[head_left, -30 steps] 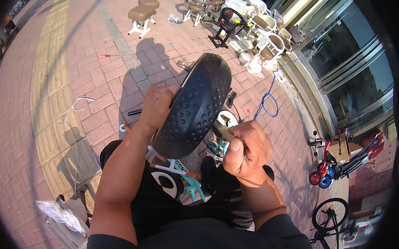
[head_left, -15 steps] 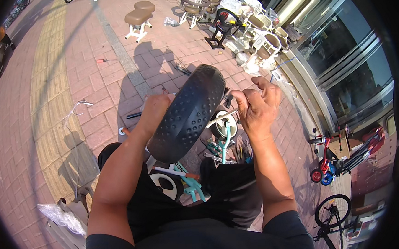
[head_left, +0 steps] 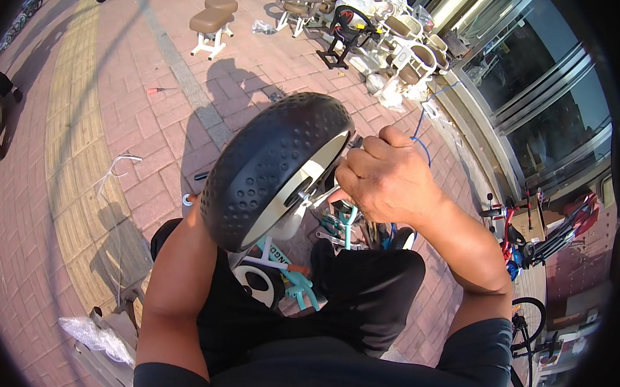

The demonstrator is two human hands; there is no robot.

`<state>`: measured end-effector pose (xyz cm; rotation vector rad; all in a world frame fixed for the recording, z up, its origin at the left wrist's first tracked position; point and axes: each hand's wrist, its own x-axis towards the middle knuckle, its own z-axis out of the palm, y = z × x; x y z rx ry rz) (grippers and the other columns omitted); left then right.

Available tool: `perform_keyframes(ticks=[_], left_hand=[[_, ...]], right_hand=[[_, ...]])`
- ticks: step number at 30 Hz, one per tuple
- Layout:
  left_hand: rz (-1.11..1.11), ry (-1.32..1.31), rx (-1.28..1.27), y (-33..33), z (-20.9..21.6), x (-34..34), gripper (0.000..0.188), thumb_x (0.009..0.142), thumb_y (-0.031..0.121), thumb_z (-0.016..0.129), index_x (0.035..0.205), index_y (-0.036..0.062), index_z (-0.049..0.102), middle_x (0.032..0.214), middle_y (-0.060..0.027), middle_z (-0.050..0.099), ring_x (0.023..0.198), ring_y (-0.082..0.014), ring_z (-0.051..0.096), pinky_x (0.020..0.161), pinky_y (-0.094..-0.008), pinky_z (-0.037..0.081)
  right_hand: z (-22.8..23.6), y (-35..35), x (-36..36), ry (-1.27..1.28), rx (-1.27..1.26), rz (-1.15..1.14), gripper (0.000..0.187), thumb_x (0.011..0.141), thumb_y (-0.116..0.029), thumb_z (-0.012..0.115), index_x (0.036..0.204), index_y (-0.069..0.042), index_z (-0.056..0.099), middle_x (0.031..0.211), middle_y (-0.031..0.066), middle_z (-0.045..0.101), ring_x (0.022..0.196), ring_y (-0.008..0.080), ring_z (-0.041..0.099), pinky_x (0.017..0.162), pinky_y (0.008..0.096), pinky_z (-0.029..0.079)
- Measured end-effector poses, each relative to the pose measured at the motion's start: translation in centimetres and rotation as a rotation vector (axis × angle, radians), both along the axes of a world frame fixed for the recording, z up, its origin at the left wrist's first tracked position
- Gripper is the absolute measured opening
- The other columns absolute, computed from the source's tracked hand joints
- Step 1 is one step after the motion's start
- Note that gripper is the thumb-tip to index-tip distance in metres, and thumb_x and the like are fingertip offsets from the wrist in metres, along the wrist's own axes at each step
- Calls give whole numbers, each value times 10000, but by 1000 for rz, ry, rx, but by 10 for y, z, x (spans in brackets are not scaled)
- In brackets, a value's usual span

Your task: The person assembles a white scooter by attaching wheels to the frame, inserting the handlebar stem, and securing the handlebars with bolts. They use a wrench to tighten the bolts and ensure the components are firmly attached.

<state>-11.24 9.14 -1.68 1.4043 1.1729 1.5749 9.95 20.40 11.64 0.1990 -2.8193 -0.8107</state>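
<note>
A chunky black studded wheel [head_left: 262,164] with a cream rim [head_left: 282,208] is tilted in front of me, its hub and axle [head_left: 302,196] facing right. My left hand is hidden behind the wheel; only its forearm [head_left: 187,272] shows, reaching up to the far side and supporting it. Beside the hub, my right hand [head_left: 387,178] is closed round a slim metal tool [head_left: 324,194] whose end meets the axle; most of the tool is covered by my fingers. Below, between my legs, lies a turquoise bike frame [head_left: 300,290] with a white-and-black wheel [head_left: 259,285].
Hand tools [head_left: 333,227] lie on the paving beyond my knees. A screwdriver [head_left: 155,91] and a white cable tie [head_left: 120,162] lie further left. Brown padded seats [head_left: 211,21] and a pile of white-framed parts [head_left: 411,56] stand ahead. Bubble wrap [head_left: 95,338] is at lower left.
The wheel has turned so its hub side now shows. My right hand has gone from loosely raised fingers to a closed grip, rolled over by the axle. The left hand has passed out of sight.
</note>
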Motion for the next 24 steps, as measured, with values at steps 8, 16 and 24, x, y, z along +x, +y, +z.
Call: perform_keyframes(ticks=[8,16,24], left_hand=[[50,-130,-26,-3,-34,-7,229,919,229,704,1016,25,665,873,-52,687,713,-132,637,625,-281,497],[136,-209,-26,-7,-51,-12,261,938,292,682,947,33,663,803,-51,671,656,-148,624,584,-290,474],[267,-124,40,14,-77,-16,325,958,356,661,878,40,662,733,-51,655,599,-164,611,544,-298,451]], right_hand=[[-35,18,-5,136,-449,-29,529,848,-552,696,617,-109,521,575,41,467,527,280,555,534,410,381],[-120,0,-2,215,-1373,-182,588,1029,-500,575,661,-41,552,587,47,510,522,161,481,512,324,365],[-191,-30,-4,383,-2208,-348,610,1037,-538,541,700,-34,609,614,13,508,559,109,425,547,272,311]])
